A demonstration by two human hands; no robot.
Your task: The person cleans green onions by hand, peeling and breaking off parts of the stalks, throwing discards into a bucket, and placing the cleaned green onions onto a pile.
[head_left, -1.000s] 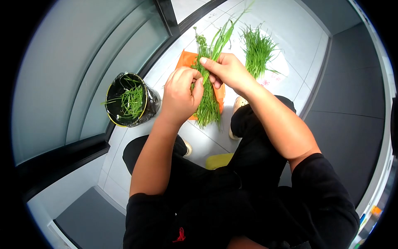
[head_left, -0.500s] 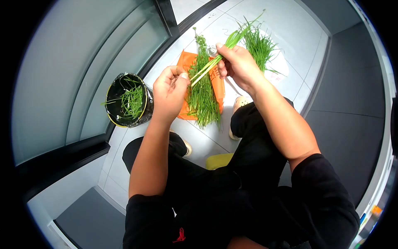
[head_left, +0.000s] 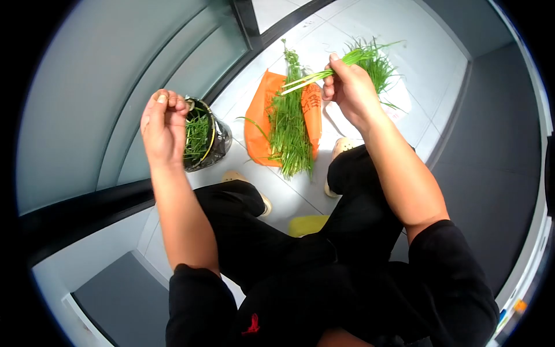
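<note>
- Currently, the two hands are well apart, with the orange bag (head_left: pixel 257 130) on the floor (head_left: pixel 283 188) between and below them.
- The right hand (head_left: pixel 351 91) is clamped on a few green stalks (head_left: pixel 308 80), thumb on top. Their pale ends point toward the left hand, and their leafy ends reach out past the knuckles.
- The left hand (head_left: pixel 164 128) is raised beside the bin (head_left: pixel 221 144), covering part of its rim from view. Its thumb and fingers are bent in close together; I cannot tell whether anything is pinched between them.
- Green scraps (head_left: pixel 196 137) lie inside the bin, which has a yellow band around its rim.
- A long pile of greens (head_left: pixel 292 130) lies on the orange bag, and some of its ends stick out past the bag's near edge.
- Another bunch of greens (head_left: pixel 378 72) lies beyond the right hand, partly hidden behind the held stalks.
- Pale shoes (head_left: pixel 343 146) show below the black trousers (head_left: pixel 364 188).
</note>
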